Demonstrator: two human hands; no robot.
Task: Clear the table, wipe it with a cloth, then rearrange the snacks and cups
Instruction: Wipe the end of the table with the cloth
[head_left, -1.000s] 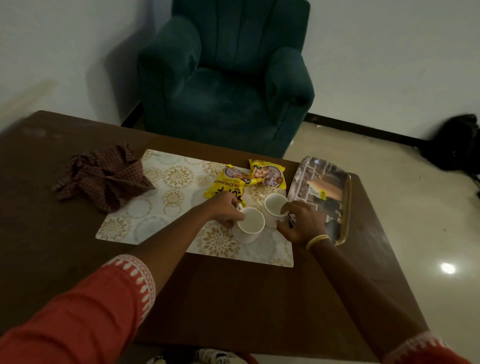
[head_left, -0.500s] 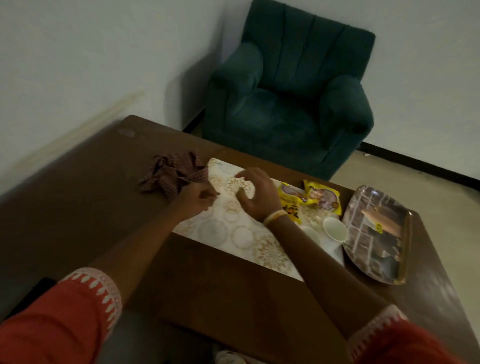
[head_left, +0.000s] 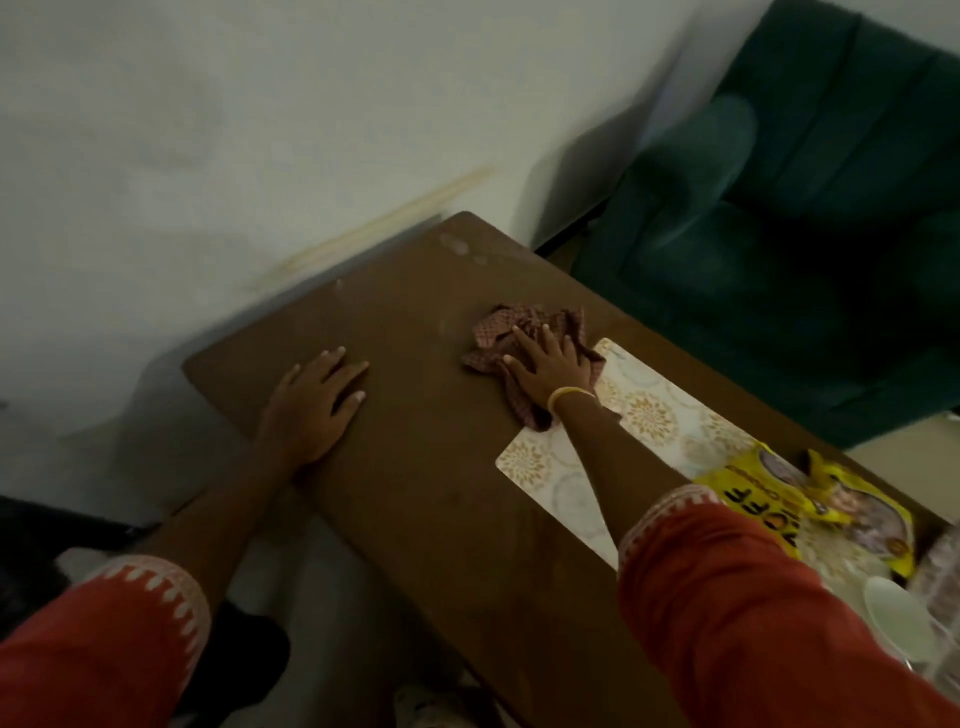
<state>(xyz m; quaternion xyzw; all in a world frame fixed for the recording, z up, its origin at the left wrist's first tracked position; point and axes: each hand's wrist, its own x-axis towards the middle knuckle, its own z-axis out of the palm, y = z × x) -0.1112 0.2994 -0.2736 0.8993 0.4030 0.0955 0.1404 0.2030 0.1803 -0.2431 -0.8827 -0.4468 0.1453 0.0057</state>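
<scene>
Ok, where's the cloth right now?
In the head view the cloth lies mid-table under the flat right hand, at the placemat's far corner.

Yellow snack packet (head_left: 769, 506): large black letters, partly hidden, not readable as whole word.

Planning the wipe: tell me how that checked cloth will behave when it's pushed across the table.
The checked cloth lies crumpled in folds, so it is probably soft and floppy and will likely bunch rather than slide flat. The right hand presses it with straight fingers, which should drag it along. One corner overlaps the placemat and may catch its edge.
</scene>
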